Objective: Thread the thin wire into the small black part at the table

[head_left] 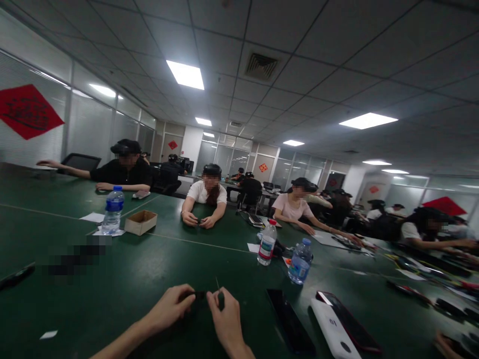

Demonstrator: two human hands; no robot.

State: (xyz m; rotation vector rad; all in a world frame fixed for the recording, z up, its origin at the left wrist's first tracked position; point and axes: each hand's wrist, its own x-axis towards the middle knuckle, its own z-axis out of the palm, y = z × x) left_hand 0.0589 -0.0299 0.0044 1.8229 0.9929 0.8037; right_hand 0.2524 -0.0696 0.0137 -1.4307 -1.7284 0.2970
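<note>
Above the near part of the green table, my left hand (177,303) pinches a small dark piece (201,295) between thumb and fingers. The piece is too small and dim to name. Close beside it, my right hand (229,319) is closed round a thin-shafted tool (221,300) with a dark handle, which looks like a small screwdriver. Its thin shaft points up and away from the dark piece. The two hands are a short gap apart, with the piece between them. To the right of my right hand lies a black phone (290,319).
A white device (333,326) and a red-edged phone (348,319) lie at the right. Bottles (266,244) (300,264) stand beyond them. Farther left are another bottle (113,212) and a small open box (141,222). Several people sit around the green table (149,264).
</note>
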